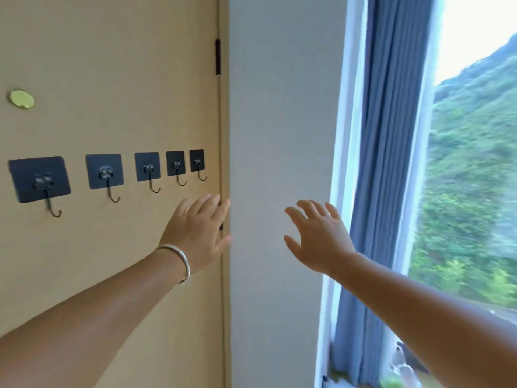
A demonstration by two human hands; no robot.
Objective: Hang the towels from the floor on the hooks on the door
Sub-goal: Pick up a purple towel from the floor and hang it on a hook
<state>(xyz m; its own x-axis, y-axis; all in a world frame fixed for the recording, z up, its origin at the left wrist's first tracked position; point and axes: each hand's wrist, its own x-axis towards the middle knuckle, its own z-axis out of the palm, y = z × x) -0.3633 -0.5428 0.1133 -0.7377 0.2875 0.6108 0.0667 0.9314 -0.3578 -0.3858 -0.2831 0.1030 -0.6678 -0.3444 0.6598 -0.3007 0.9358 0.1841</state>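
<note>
Beige and plain, the door (112, 65) fills the left of the view, meeting a grey wall (279, 135) beside a window (475, 163) with a blue curtain (391, 135). Five black hooks (148, 170) run in a level row across the door, each on a stick-on pad, spaced so towels can hang side by side; all are bare. No towels show, so they are presumably down on the floor, out of view. Both hands are raised with fingers spread and hold nothing. The left hand (195, 236), a bracelet (179, 259) on its wrist, sits by the door's hinge edge; whether it touches is unclear. The right hand (319, 239) is in front of the wall.
</note>
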